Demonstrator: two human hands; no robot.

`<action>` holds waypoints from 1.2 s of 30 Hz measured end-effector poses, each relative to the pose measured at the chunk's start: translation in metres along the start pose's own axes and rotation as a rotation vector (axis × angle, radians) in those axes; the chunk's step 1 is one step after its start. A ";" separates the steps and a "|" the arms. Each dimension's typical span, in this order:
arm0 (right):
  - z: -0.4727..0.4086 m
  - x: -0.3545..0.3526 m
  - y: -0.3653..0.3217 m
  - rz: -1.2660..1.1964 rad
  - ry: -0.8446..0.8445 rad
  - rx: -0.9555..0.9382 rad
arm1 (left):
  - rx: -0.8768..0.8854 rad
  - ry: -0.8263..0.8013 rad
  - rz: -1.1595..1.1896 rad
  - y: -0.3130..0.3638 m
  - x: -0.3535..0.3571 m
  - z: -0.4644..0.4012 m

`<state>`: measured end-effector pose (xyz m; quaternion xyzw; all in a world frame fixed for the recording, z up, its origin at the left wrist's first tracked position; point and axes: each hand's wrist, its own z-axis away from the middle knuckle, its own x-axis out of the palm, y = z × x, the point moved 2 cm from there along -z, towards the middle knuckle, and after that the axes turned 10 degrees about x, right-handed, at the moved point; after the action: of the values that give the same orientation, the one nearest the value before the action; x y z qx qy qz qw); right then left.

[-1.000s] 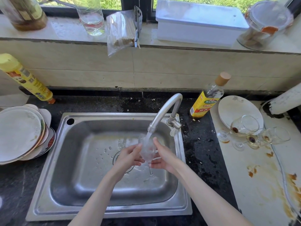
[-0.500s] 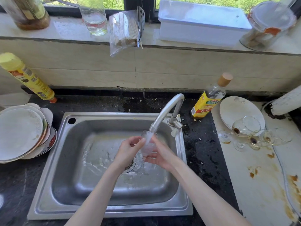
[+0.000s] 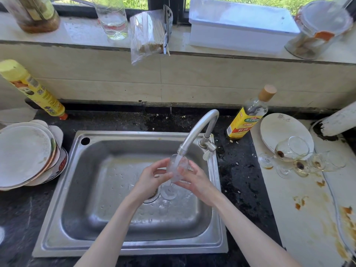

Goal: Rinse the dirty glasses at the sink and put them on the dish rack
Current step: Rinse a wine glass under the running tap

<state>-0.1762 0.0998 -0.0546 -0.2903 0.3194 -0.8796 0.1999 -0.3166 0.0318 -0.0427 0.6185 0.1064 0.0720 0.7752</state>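
Partly blurred by water, the glass (image 3: 177,168) sits gripped between left hand (image 3: 152,177) and right hand (image 3: 196,182).

Sink in the middle of the counter, hands and glass under the faucet

The sink (image 3: 57,218) lies between a stack of plates (image 3: 25,153) on its left and, on its right, a plate (image 3: 277,130) with tipped glasses (image 3: 292,151) (some lie just before it). Behind the sink's right corner stands the faucet (image 3: 200,130); under its spout the left hand (image 3: 152,176) and right hand (image 3: 196,182) enclose a glass (image 3: 176,168). A bottle (image 3: 248,116) stands right of the faucet.
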 end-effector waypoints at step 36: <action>-0.021 0.001 0.009 -0.883 0.229 0.235 | 0.095 -0.124 -0.604 -0.017 0.012 0.014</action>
<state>-0.1887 0.1022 -0.0732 -0.2748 0.0837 -0.9371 -0.1982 -0.3017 0.0178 -0.0570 0.5978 0.2413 -0.2044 0.7366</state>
